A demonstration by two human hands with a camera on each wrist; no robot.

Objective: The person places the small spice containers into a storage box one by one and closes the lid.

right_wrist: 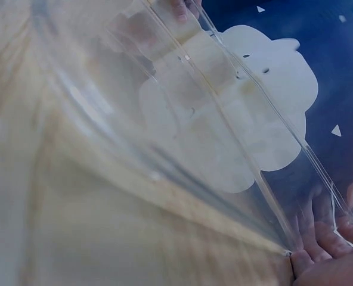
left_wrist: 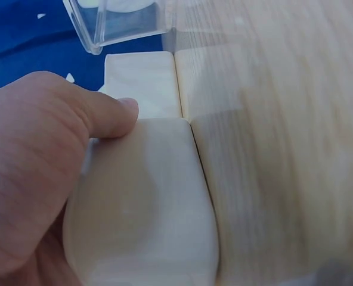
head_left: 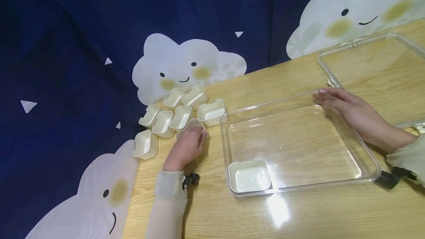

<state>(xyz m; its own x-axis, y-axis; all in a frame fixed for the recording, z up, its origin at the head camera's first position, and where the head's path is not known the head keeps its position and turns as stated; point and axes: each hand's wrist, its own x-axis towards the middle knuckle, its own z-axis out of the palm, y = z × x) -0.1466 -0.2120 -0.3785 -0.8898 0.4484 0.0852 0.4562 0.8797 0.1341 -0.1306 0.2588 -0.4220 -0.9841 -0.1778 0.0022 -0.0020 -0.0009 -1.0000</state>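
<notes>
My left hand (head_left: 189,145) grips a small cream plastic cup (left_wrist: 144,202) at the front of the cluster. In the left wrist view the thumb lies over its top edge, and another cream cup (left_wrist: 141,77) stands directly behind it. A shallow clear plastic bin (head_left: 282,143) lies to the right on the wooden table. One cream cup (head_left: 250,176) sits inside its near left corner. At the bin's far right corner, my right hand (head_left: 356,113) holds the rim and wall; its fingers show through the clear plastic in the right wrist view.
Several more cream cups, such as one (head_left: 145,145) at the far left and one (head_left: 211,113) beside the bin, stand close together. A clear lid or frame with latches (head_left: 328,65) lies behind my right arm. A dark blue cloud-print curtain (head_left: 83,17) borders the table (head_left: 206,209).
</notes>
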